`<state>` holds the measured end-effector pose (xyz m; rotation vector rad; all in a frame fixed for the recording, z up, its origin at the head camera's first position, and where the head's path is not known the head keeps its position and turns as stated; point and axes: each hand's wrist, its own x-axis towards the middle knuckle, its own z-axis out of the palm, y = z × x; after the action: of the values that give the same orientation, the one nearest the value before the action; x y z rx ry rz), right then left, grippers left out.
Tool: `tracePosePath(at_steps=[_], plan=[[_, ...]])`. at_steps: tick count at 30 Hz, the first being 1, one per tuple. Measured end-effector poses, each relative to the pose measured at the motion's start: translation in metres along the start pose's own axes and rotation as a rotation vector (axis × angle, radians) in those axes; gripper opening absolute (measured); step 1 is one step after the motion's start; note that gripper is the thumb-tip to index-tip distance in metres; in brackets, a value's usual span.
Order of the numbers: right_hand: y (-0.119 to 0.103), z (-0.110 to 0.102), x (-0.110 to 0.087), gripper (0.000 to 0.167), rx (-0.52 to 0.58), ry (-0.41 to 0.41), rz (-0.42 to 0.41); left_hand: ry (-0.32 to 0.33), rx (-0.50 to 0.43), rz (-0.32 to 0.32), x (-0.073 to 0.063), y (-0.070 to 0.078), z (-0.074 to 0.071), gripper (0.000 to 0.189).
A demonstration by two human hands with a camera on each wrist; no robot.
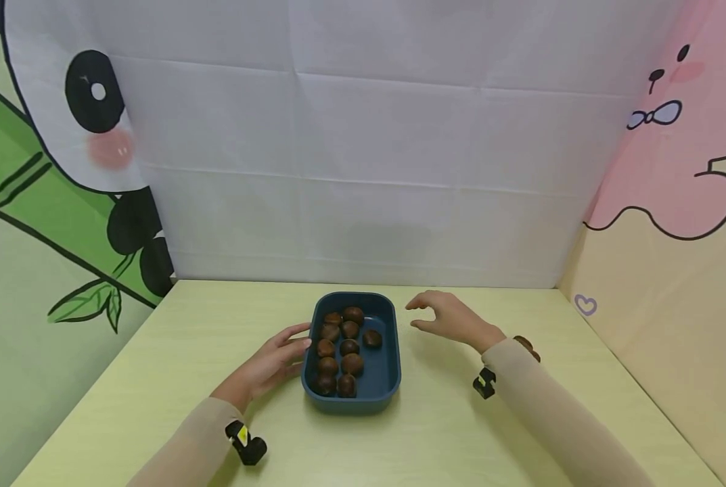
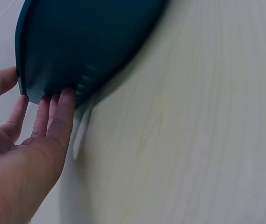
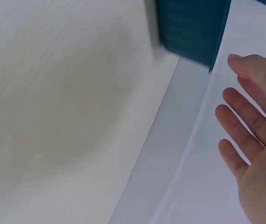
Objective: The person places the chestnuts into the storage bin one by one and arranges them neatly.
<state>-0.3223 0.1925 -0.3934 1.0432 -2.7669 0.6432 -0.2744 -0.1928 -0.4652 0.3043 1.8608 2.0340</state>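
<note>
A dark blue, round-cornered container (image 1: 377, 375) stands on the table with several brown chestnuts (image 1: 352, 364) in it, mostly along its left side. My left hand (image 1: 274, 362) rests against its left outer wall. In the left wrist view, the fingertips (image 2: 67, 95) touch the side of the container (image 2: 90, 46), and the thumb is at its edge. To the right of the container, my right hand (image 1: 450, 318) hovers apart from it, thumb and fingers spread and nothing between them. The right wrist view shows that hand (image 3: 259, 126) with loosely bent fingers, near the container's side (image 3: 193, 28).
More brown chestnuts (image 1: 528, 348) lie on the table (image 1: 442, 433) at the right, partly hidden by my right sleeve (image 1: 539, 392). A white sheet (image 1: 375, 149) hangs behind the table's far edge, and painted walls (image 1: 673, 284) flank it.
</note>
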Motion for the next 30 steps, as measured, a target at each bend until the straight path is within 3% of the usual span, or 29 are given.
tracePosePath(at_steps=[9, 15, 19, 23, 30], plan=[[0.059, -0.029, -0.051, 0.029, 0.025, 0.056, 0.188, 0.000, 0.001, 0.000, -0.001, 0.002, 0.001, 0.062], [0.094, -0.046, -0.090, 0.038, 0.061, -0.038, 0.377, -0.003, 0.001, -0.003, -0.001, 0.001, 0.001, 0.062], [0.110, -0.052, -0.112, 0.043, 0.083, -0.103, 0.493, 0.000, -0.003, -0.004, -0.001, 0.001, 0.001, 0.063], [0.120, -0.055, -0.128, 0.048, 0.082, -0.131, 0.553, 0.005, -0.005, -0.002, -0.002, 0.001, 0.000, 0.063], [0.125, -0.055, -0.136, 0.054, 0.115, -0.155, 0.616, 0.005, 0.000, -0.007, -0.003, 0.002, 0.000, 0.063]])
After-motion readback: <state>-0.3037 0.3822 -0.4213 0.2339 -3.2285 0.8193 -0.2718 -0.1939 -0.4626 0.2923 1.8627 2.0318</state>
